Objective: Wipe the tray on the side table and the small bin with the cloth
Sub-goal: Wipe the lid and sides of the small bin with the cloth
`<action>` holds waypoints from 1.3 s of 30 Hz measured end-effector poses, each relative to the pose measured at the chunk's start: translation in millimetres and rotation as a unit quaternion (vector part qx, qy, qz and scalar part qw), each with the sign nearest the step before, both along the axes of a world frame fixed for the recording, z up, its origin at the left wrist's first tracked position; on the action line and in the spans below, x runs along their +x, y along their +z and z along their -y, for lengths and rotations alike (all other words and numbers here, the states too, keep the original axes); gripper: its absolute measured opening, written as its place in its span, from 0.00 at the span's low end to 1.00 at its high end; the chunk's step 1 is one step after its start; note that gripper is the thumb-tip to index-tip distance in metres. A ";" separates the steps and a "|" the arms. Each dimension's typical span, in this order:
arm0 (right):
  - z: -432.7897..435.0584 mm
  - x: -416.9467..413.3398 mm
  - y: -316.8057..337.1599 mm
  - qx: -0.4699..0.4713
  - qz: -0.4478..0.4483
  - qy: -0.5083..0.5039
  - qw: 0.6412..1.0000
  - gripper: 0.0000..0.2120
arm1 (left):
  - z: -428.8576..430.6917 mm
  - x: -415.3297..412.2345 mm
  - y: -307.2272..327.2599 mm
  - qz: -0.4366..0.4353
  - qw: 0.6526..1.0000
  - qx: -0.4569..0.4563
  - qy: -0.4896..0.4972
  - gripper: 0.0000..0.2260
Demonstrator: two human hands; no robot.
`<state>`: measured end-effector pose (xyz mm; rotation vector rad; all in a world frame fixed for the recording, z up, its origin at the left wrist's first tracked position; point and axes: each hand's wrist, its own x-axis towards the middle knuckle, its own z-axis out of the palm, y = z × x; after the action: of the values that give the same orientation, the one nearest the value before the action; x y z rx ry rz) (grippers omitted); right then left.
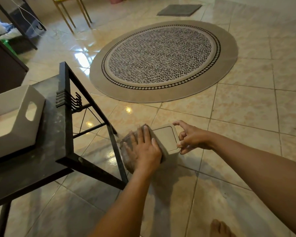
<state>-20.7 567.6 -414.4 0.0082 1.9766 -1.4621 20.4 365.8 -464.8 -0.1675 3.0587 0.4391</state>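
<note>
Glossy tile floor (229, 117) at lower centre of frame, beside side table (50, 151): small bin (164, 138), seemingly light, stiff plastic and prone to sliding, pinched at its right rim by right hand (193, 137), cloth (127, 159) pressed flat against its left wall under straight-fingered left hand (143, 151).

A home living room: glossy tiled floor (246, 108), round patterned rug (162, 59), doormat (179, 10) and chair legs (72, 14).

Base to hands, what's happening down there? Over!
Left hand flat, pressing cloth on side of small bin. Right hand pinching its top edge. Tray sits on side table. Table leg close beside bin.
</note>
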 end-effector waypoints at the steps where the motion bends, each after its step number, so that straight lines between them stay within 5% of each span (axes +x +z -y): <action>1: -0.2 0.3 0.2 0.000 0.000 0.000 1.000 0.42 | -4.6 6.8 0.2 -0.015 0.998 -0.013 -0.065 0.28; 3: -0.2 1.2 0.6 -0.002 -0.001 0.003 1.000 0.42 | -7.2 16.3 -4.3 -0.028 0.987 -0.038 -0.152 0.27; 7: -2.0 -1.0 -3.1 0.003 -0.009 -0.008 1.000 0.42 | 4.6 1.2 -1.2 -0.012 0.999 -0.031 -0.026 0.28; 9: -4.3 -4.2 -3.2 0.007 -0.014 -0.013 1.000 0.40 | 2.2 6.7 -0.1 -0.025 0.996 -0.050 -0.065 0.28; 15: 2.0 -15.8 -2.6 0.088 -0.078 -0.006 0.993 0.24 | 7.1 12.2 -1.4 -0.058 0.985 -0.069 -0.146 0.27; 23: 4.6 -3.9 -13.3 0.113 -0.054 -0.163 0.979 0.16 | -22.9 -9.6 5.9 -0.016 0.999 -0.003 0.031 0.26; 26: 0.0 -1.4 -8.3 0.118 -0.004 -0.161 0.980 0.11 | -30.5 -0.4 1.4 -0.030 0.999 0.006 -0.027 0.27; 28: -8.5 -8.4 -3.6 0.202 -0.075 -0.106 0.971 0.04 | -26.3 -6.2 -0.3 -0.033 0.997 0.015 -0.069 0.27; 31: -11.3 -15.5 1.9 0.217 -0.131 -0.031 0.967 0.08 | -11.9 -17.5 -0.3 -0.025 0.991 -0.003 -0.129 0.26; 35: -14.9 -15.6 3.3 0.144 -0.032 0.052 0.988 0.13 | 8.3 -27.2 1.6 -0.007 0.981 -0.028 -0.192 0.26; 39: -11.9 -15.2 2.1 0.085 -0.024 0.048 0.995 0.31 | 12.3 -30.4 3.4 -0.001 0.978 -0.023 -0.205 0.26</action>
<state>-36.0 579.5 -412.3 -0.0479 2.1054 -1.2403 -10.0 353.5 -461.4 0.4550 2.9883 0.3382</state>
